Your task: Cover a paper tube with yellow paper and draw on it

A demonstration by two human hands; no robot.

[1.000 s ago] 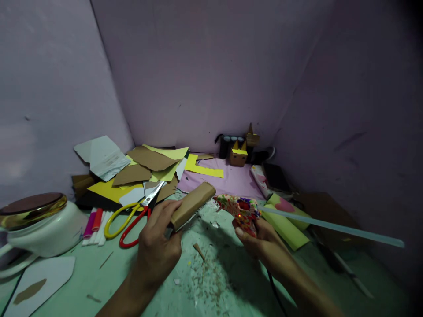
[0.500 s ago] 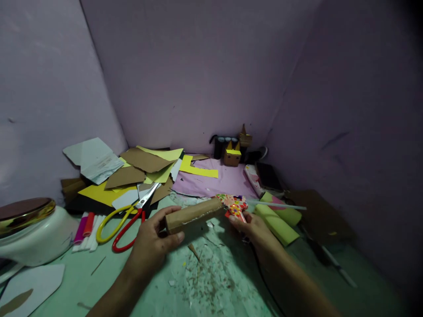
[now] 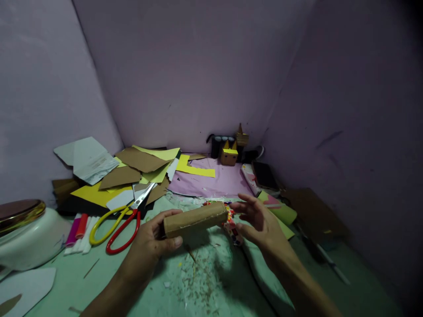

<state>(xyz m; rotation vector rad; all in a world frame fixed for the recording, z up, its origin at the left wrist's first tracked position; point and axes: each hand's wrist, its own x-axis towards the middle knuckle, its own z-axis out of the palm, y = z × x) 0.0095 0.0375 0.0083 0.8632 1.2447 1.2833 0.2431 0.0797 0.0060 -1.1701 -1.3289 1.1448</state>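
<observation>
A brown cardboard tube (image 3: 196,219) with a pale glued seam is held by its left end in my left hand (image 3: 155,240), thumb below and fingers behind. My right hand (image 3: 261,222) is open near the tube's right end, fingers spread and holding nothing. Behind and below that end lies a colourfully patterned hot glue gun (image 3: 233,226) on the table, its dark cord (image 3: 254,273) running toward me. Part of the glue gun is hidden by the tube.
Scissors (image 3: 127,220) with yellow and red handles lie left, beside markers (image 3: 79,232). Cardboard and paper scraps (image 3: 142,160) pile up behind. A small cardboard box figure (image 3: 229,156) stands at the back. Rolled green paper (image 3: 284,212) and a phone (image 3: 265,175) are right.
My right hand has let go of the glue gun, which now lies on the table, and its fingers have spread. My left hand still holds the tube; the view has shifted slightly.
</observation>
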